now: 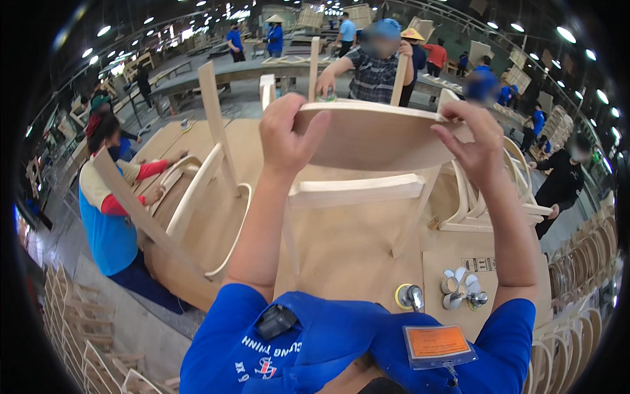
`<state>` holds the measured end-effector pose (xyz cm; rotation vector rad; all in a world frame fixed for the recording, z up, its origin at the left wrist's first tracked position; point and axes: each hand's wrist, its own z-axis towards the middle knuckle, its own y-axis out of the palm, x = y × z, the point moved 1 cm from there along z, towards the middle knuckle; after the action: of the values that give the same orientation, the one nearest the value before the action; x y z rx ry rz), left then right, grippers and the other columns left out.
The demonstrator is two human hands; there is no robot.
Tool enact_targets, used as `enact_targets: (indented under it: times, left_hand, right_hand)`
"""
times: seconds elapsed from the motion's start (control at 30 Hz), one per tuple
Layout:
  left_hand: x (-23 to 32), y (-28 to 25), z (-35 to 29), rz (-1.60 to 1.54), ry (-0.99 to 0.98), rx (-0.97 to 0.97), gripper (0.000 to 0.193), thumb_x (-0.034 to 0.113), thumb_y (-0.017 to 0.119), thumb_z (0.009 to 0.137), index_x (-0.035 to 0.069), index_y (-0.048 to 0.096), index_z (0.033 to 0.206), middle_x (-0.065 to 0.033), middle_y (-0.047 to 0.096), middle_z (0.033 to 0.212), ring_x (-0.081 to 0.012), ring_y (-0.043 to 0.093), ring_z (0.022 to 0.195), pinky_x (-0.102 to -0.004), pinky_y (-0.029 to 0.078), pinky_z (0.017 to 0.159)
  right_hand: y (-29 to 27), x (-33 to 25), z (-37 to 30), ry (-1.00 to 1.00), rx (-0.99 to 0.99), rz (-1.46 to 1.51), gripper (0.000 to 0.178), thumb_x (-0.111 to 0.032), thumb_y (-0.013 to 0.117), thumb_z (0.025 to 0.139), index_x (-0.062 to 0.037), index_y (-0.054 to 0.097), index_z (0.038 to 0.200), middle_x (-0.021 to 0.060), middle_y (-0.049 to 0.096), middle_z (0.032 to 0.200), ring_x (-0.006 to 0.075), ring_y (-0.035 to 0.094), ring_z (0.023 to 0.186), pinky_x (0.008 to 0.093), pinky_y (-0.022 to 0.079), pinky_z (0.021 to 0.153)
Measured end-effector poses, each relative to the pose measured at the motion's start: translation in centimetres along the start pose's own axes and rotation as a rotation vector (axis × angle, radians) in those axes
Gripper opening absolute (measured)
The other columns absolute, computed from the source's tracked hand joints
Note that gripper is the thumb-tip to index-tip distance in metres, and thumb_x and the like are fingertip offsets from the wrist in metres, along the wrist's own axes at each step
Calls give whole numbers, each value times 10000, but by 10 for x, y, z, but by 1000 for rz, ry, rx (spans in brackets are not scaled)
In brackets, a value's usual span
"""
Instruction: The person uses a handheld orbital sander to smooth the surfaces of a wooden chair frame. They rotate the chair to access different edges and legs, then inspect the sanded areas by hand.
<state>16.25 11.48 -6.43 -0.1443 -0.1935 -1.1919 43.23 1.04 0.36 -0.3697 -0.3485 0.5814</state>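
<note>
My left hand point(289, 134) grips the left end of a curved wooden chair panel point(371, 139), thumb on its near face. At the panel's right end, my right hand point(472, 134) has its fingers bent over the upper edge. Just below the panel runs a pale wooden rail point(357, 189), with legs reaching down to the brown-covered table point(348, 246). Whether the panel is fixed to this frame, I cannot tell. Close to me on the table lie a sander point(410, 297) with a yellow rim and a cluster of small abrasive wheels point(459, 287).
A co-worker in blue and red point(111, 203) handles a chair frame point(197, 197) at left. Across the table, another person point(374, 72) holds a wooden post. More curved chair parts point(469, 197) sit at right, near a person in black point(564, 177). Stacked frames point(577, 262) stand lower right.
</note>
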Motion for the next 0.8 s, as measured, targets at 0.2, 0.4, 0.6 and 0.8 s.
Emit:
enact_targets:
  times: [0.2, 0.4, 0.6, 0.8]
  left_hand:
    - [2, -3, -6, -1, -16, -23, 359, 325, 716, 775, 7, 549, 771, -123, 521, 671, -299, 516, 640, -376, 402, 602]
    - [9, -6, -5, 0, 50, -20, 356, 325, 706, 783, 4, 554, 784, -122, 513, 679, -307, 510, 653, -378, 396, 622]
    - [17, -12, -13, 26, 146, 30, 357, 332, 724, 783, 18, 557, 804, -102, 477, 674, -294, 485, 629, -371, 388, 613]
    - [25, -18, -31, -74, 91, 96, 496, 475, 609, 874, -18, 598, 929, -114, 569, 797, -239, 540, 705, -329, 420, 641]
  right_hand:
    - [3, -5, -4, -131, 65, -65, 142, 13, 716, 719, -11, 624, 825, 91, 628, 826, 246, 615, 744, 330, 483, 653]
    - [-1, -10, -6, 22, 71, 11, 96, 36, 686, 749, 5, 619, 811, 93, 621, 780, 232, 597, 696, 304, 477, 639]
    - [-9, -4, -4, 261, 41, 81, 24, 6, 640, 812, 3, 630, 833, 77, 611, 709, 146, 566, 607, 257, 458, 581]
    - [-36, 26, -15, 576, 348, 399, 49, -48, 631, 891, -2, 647, 891, -14, 650, 775, 30, 573, 697, 180, 455, 625]
